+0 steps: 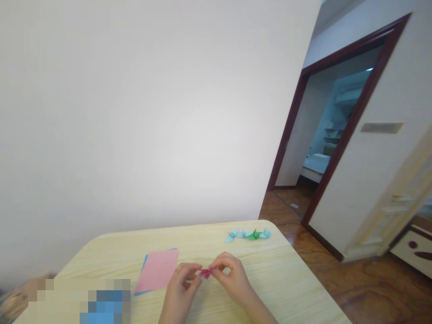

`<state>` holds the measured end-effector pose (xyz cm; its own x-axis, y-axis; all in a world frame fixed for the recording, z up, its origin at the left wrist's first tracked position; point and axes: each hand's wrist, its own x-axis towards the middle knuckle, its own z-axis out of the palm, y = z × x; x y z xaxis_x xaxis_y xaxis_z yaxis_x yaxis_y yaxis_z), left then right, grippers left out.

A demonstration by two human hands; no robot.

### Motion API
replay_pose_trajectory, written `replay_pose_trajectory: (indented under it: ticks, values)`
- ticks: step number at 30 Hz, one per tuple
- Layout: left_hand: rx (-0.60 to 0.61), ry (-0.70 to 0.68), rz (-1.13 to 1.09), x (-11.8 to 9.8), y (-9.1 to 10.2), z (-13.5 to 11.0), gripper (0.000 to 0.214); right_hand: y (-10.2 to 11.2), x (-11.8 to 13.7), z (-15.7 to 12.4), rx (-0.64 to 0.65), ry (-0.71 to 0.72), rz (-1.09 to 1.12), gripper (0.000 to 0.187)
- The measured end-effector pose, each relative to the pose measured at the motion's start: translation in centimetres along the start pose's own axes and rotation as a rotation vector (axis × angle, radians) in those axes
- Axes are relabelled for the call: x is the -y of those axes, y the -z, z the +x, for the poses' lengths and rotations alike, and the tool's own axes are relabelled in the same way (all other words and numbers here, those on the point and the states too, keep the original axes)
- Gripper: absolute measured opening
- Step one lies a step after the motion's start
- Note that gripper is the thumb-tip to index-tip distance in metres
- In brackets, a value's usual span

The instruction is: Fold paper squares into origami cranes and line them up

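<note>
Between my two hands, just above the table, is a small folded piece of dark pink paper [205, 272]. My left hand [183, 281] pinches its left side between thumb and fingers. On the other side, the thumb and forefinger of my right hand [230, 273] are closed on it. The fingertips cover much of the paper, so its exact shape cannot be made out. Left of my left hand lies a stack of square paper sheets [158, 270], pink on top with blue edges showing below. Beyond my right hand, several folded paper cranes [254, 235], light blue and green, sit in a row.
The light wooden table [283, 274] has rounded corners and stands against a white wall [151, 112]. A pixelated patch [77, 301] hides the lower left. To the right are a wooden floor [324, 279] and an open doorway with a dark red frame [357, 112].
</note>
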<state>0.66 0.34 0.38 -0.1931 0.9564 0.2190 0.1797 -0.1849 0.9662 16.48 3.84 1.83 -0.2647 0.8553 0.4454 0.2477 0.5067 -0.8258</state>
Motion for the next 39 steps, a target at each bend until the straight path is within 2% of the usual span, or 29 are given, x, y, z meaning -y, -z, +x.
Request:
replay_pose_trajectory:
  ticks: [5,10,14,22,31,36,39]
  values:
    - [0.113,0.231,-0.196,-0.1,0.1,0.4,0.049,0.1,0.1,0.1,-0.002,0.01,0.03,0.003]
    - [0.137,0.273,-0.325,-0.9,0.2,0.4,0.052,0.4,0.3,0.0,0.041,0.002,0.014,0.004]
    - [0.135,0.31,-0.374,-1.2,0.2,0.4,0.047,0.6,0.5,-0.1,0.097,0.01,-0.011,0.006]
    - [0.092,0.314,-0.403,-1.2,0.1,0.6,0.039,0.9,0.9,-0.2,0.18,0.032,-0.019,0.024]
    - [0.116,0.304,-0.415,-1.5,0.3,0.6,0.041,1.3,1.5,-0.3,0.196,0.049,-0.008,0.019]
    - [0.128,0.288,-0.372,-1.4,0.3,0.5,0.037,1.1,1.4,-0.1,0.138,0.029,0.0,0.014]
    - [0.088,0.249,-0.309,-1.1,0.2,0.5,0.031,0.7,0.9,-0.1,0.118,-0.02,0.028,0.012]
